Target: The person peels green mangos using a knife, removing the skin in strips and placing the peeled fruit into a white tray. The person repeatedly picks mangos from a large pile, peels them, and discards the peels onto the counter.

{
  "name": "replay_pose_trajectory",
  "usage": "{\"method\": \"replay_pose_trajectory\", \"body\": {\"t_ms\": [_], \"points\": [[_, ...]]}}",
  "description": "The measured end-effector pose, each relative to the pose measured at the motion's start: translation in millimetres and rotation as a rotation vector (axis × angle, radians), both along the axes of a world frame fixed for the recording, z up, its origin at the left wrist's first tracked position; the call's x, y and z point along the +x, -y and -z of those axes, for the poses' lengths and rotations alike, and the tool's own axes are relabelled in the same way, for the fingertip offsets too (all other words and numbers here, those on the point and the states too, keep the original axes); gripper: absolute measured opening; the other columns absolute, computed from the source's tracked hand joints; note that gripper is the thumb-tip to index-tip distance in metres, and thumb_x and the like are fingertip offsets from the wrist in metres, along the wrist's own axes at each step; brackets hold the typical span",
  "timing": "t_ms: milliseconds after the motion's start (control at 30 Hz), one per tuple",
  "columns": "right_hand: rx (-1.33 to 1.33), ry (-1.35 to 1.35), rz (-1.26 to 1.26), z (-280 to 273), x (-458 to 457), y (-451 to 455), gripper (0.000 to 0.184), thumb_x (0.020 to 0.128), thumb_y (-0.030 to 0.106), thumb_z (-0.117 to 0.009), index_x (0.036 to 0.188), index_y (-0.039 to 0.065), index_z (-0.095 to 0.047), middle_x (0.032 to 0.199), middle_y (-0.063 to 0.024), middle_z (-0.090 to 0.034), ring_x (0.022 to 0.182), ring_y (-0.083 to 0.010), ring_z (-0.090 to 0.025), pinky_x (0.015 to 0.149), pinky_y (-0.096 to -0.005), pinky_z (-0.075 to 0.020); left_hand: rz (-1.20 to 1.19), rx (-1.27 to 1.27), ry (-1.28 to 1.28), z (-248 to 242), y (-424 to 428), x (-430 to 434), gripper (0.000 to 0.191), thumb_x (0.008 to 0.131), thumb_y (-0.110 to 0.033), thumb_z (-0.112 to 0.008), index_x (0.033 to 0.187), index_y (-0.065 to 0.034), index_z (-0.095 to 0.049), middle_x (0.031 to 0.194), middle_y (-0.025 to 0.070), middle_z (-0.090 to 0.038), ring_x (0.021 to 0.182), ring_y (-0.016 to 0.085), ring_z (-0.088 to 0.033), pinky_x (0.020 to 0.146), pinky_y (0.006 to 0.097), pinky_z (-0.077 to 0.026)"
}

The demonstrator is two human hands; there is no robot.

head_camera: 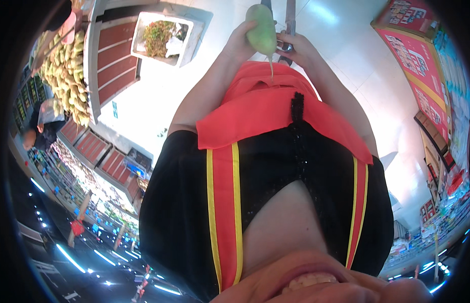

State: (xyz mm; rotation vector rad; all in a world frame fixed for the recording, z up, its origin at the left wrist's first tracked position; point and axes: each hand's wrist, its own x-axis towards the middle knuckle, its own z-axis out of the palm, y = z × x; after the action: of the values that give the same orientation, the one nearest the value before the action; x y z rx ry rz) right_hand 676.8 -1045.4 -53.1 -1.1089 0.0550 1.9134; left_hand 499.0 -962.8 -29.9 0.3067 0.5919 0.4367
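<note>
My left hand (240,39) grips a pale green radish (260,30) from its side, and the thin root tail hangs toward my red apron (254,110). In my right hand (297,47), just beside the radish, is a long narrow metal tool (290,15). Its far end runs out past the top of the view, and my fingers hide part of its near end, so its exact kind is unclear. Both hands are held out in front of the apron.
To the left, a heap of pale radishes (68,72) lies on a slatted stand (119,57). A white foam box (134,41) holds leafy produce. A person (45,128) with a plastic bag stands beyond. Red printed cartons (417,60) are stacked at the right.
</note>
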Motion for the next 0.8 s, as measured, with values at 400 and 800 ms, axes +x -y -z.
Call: {"method": "replay_pose_trajectory", "body": {"t_ms": [400, 800], "points": [[-0.049, 0.159, -0.151, 38, -56, -3, 0.026, 0.082, 0.008, -0.067, 0.104, -0.003, -0.059, 0.095, -0.0142, -0.068, 0.085, -0.0197, -0.067, 0.057, -0.0253, -0.0434, -0.324, 1.012, -0.951, -42, 0, -116, 0.055, 0.081, -0.033, -0.068, 0.124, -0.0054, -0.048, 0.115, 0.0124, -0.059, 0.107, 0.026, -0.058, 0.093, 0.0423, -0.047], [-0.300, 0.248, -0.170, 42, -144, -4, 0.021, 0.079, 0.007, -0.066, 0.094, -0.008, -0.064, 0.087, -0.0128, -0.068, 0.077, -0.0210, -0.065, 0.063, -0.0304, -0.0488, -0.437, 0.096, 0.072, -63, -149, -157, 0.047, 0.088, -0.038, -0.058, 0.123, -0.0081, -0.048, 0.116, 0.0121, -0.057, 0.111, 0.029, -0.055, 0.094, 0.0503, -0.046]]}}
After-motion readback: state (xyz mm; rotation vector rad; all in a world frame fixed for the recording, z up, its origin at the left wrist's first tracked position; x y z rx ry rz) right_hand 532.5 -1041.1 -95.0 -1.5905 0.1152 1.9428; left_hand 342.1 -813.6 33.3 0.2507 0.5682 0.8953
